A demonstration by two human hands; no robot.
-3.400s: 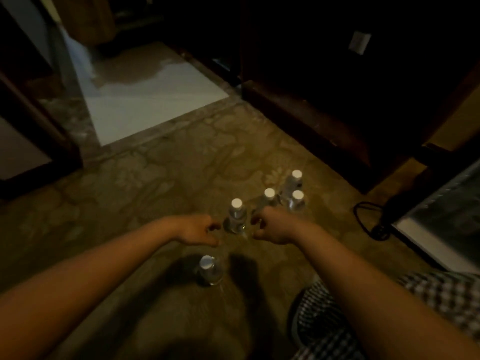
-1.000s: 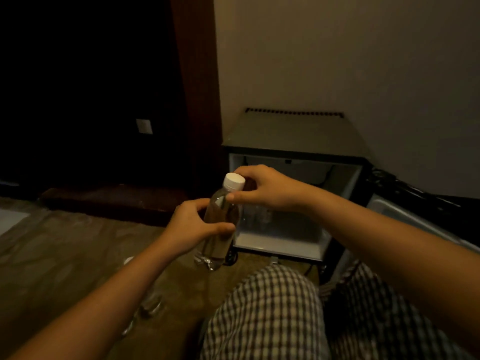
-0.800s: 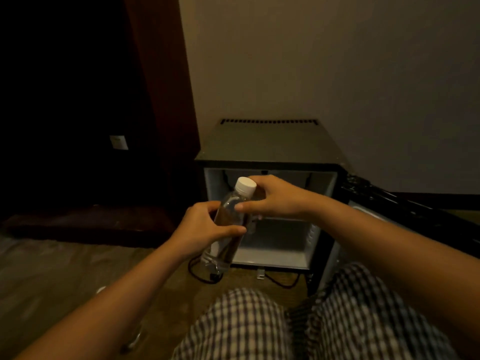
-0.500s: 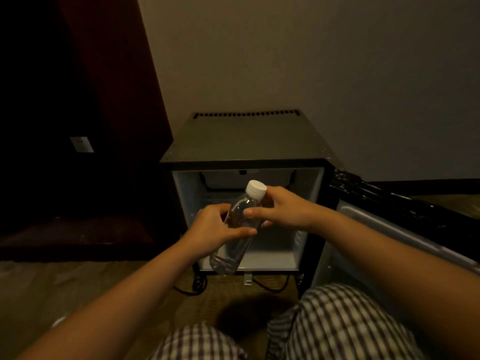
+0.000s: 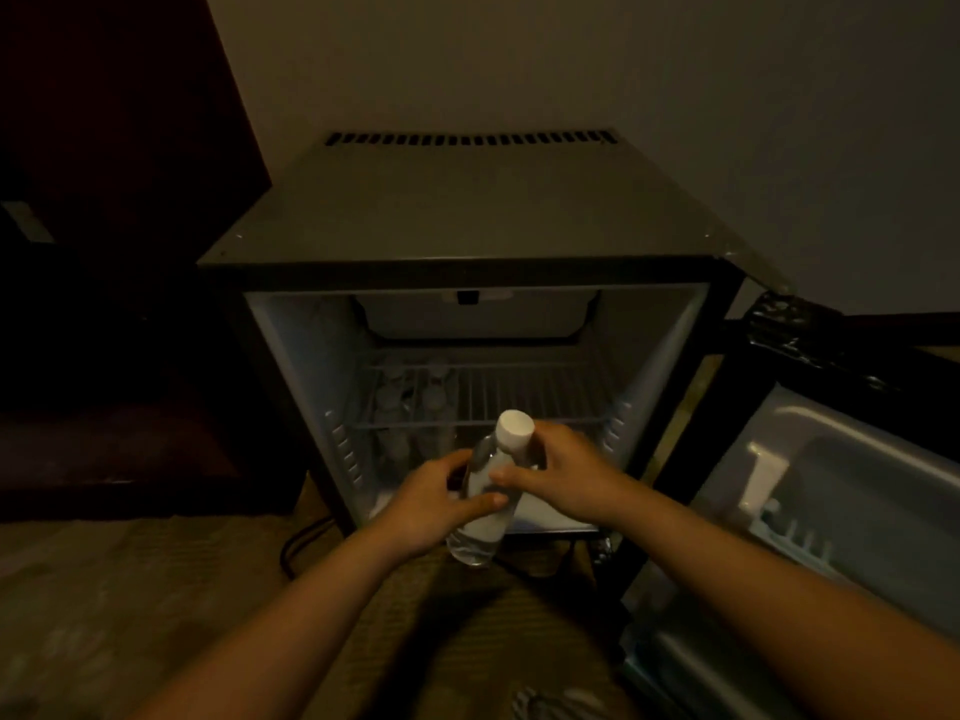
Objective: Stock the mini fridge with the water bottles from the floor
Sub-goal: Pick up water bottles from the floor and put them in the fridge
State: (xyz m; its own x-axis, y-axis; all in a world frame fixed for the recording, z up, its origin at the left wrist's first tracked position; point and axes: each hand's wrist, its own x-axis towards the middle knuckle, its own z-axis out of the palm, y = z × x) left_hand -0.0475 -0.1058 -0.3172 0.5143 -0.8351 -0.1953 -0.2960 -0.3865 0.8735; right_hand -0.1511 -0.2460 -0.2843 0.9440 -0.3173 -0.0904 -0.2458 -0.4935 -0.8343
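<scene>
**Head view: bottle carried up to the fridge mouth, not in yet**

Change: 3.4 s ago both hands were down at the bottle cluster on the carpet. One bottle has since been lifted, and over the last second the view has closed in on the fridge [image 5: 467, 210].

Now:
- The bottle [image 5: 479, 532] is in the air and tilted, with its cap [image 5: 515, 431] up and to the right. It sits just in front of the lower opening, still outside the cabinet.
- The left hand [image 5: 434, 498] wraps the body, thumb across the front.
- The right hand [image 5: 561, 475] pinches the neck just under the cap. Both hands grip the same bottle, close together.
- The door [image 5: 831, 485] is swung wide to the right, clear of the path.
- Dim shapes [image 5: 410, 402] at the left of the shelf [image 5: 519, 392] look like bottles already stocked. It's too dark to count them.

Read: the carry is done and placement is left. The free room looks to be right of those shapes. I'd straighten the bottle before sliding it under the shelf, since clearance looks tight. The floor cluster is out of view, so more trips are likely.
</scene>
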